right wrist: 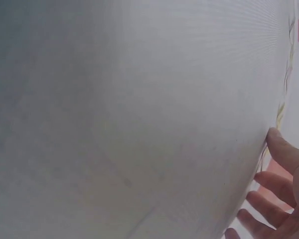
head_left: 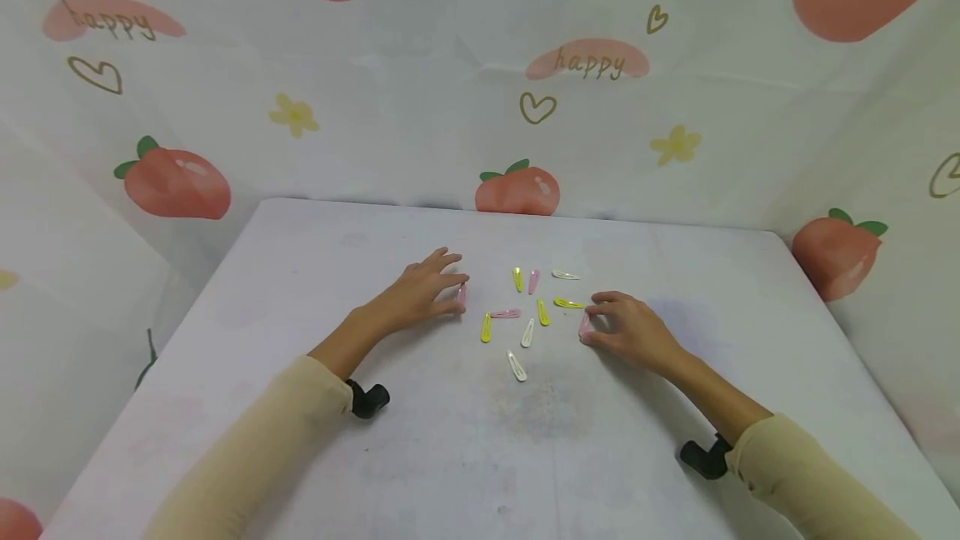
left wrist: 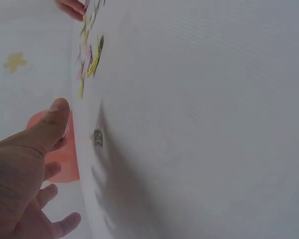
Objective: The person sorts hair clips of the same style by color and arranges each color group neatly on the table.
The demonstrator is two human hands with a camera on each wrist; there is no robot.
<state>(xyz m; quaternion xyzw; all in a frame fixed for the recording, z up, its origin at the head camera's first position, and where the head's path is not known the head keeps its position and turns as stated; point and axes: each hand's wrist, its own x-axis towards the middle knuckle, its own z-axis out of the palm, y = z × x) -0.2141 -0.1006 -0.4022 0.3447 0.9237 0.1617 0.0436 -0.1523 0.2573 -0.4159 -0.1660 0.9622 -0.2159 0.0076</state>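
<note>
My left hand (head_left: 422, 294) is at the left of a loose group of snap hair clips, thumb and fingers spread. Its thumb and index fingertips are around a pink hair clip (head_left: 461, 297); in the left wrist view the fingers look apart from the small clip (left wrist: 98, 138) on the table. At the group's right side, my right hand (head_left: 633, 330) has thumb and index at the two ends of another pink hair clip (head_left: 585, 324), seemingly pinching it. In the right wrist view this clip is a thin sliver beside the thumb, and its contact is hard to see.
Several clips lie between the hands, including a yellow clip (head_left: 543, 312), a pink clip (head_left: 506, 313) and a white clip (head_left: 517, 366). The table (head_left: 420, 457) has a pale cover. Behind it hangs a printed cloth (head_left: 420, 107).
</note>
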